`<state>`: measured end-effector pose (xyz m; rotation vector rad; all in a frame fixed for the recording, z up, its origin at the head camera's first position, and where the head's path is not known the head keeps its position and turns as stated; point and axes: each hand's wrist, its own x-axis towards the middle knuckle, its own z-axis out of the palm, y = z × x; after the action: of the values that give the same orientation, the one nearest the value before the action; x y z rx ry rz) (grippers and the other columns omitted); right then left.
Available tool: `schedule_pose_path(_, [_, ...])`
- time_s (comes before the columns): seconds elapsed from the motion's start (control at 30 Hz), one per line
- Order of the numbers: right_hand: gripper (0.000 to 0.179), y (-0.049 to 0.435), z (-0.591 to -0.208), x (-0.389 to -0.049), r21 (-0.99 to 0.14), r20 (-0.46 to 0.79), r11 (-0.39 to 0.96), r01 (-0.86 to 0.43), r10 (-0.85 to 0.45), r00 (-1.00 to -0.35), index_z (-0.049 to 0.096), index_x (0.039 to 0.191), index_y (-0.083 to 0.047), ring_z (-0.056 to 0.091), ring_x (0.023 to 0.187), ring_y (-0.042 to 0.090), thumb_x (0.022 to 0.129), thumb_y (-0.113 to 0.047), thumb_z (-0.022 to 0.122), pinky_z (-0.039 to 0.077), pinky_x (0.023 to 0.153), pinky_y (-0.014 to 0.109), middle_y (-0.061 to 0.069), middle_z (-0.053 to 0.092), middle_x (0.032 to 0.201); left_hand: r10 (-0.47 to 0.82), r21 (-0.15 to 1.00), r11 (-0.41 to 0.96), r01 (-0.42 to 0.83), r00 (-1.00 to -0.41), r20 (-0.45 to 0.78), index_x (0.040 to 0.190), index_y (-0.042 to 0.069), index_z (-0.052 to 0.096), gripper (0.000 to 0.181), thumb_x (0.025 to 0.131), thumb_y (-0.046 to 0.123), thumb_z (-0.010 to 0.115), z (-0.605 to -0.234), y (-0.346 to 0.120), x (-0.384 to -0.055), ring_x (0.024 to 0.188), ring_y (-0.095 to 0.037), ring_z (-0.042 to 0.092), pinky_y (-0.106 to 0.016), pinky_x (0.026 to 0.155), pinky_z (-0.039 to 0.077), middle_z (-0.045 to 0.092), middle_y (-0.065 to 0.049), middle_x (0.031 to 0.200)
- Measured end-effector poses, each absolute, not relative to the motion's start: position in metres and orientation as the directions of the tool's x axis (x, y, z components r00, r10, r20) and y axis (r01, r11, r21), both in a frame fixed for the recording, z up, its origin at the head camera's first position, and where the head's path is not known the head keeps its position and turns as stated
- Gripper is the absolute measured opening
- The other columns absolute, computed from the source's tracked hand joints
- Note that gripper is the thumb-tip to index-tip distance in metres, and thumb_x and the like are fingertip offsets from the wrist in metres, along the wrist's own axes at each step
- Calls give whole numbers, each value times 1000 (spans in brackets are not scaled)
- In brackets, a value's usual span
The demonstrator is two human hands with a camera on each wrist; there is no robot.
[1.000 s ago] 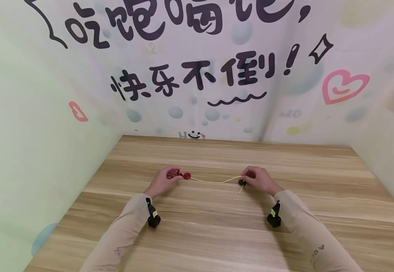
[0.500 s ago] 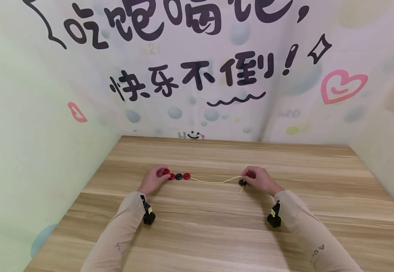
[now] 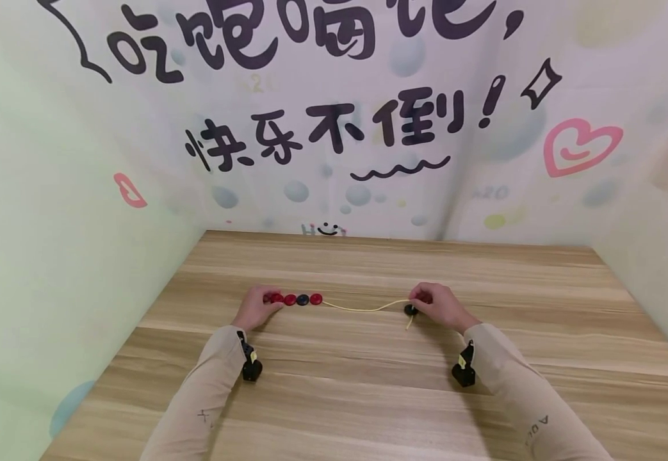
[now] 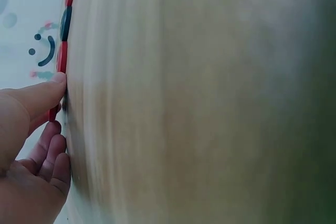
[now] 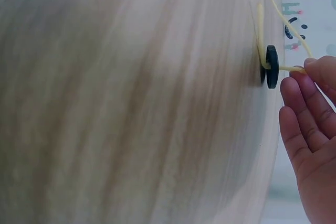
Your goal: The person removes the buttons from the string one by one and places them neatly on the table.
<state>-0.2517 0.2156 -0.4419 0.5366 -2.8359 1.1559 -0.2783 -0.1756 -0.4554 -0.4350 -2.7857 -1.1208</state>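
Note:
In the head view a row of flat round button-like discs lies along a yellow cord: a red disc, a black disc, then two more red ones. My left hand pinches the leftmost red disc, partly hidden by thumb and fingers. My right hand pinches the cord between thumb and fingers. Just beside those fingertips a separate black disc sits on the cord, standing on edge in the right wrist view. The cord's short free end points toward the person.
The wood-grain table stretches toward the person and out to both sides. A printed cloth wall stands along its back edge, with side walls left and right. Small black cameras hang from both wrists.
My left hand has moved left, and the discs it covered now show in a line. Its leftmost red disc has come down level with the row. My right hand stays put.

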Motion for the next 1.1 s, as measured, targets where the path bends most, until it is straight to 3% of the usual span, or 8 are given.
schedule_pose_path(0.4, [8,215,-441,-252,-673,174,660,-333,-296,-939,60,80,-2,48,65,12,81,-8,63,40,57,23,1,57,72,206,686,686,241,-969,135,110,-12,54,37,78,2,65,-454,-174,-278,95,-34,53,-43,81,41,57,-25,107])
schedule_pose_path(0.6, [8,212,-439,-252,-668,174,660,-344,-311,-934,60,81,-3,48,66,12,82,-11,63,41,58,24,0,57,73,140,733,663,150,-987,76,118,-6,51,43,81,10,64,-443,-165,-278,102,-33,50,-42,87,39,53,-22,112])
schedule_pose_path(0.9, [7,204,-435,-251,-680,201,635,-366,-318,-926,60,79,-2,49,66,12,81,-8,64,41,58,23,1,58,73,219,777,555,296,-954,206,107,-3,59,31,78,6,66,-427,-112,-276,95,-32,50,-39,81,43,54,-19,103])
schedule_pose_path(1.1, [7,195,-435,-250,-698,219,604,-384,-330,-918,60,79,-1,52,69,12,81,-7,63,44,62,23,3,60,75,294,811,481,333,-933,208,106,-3,60,29,79,7,65,-427,-73,-272,93,-28,51,-36,78,45,56,-15,99])
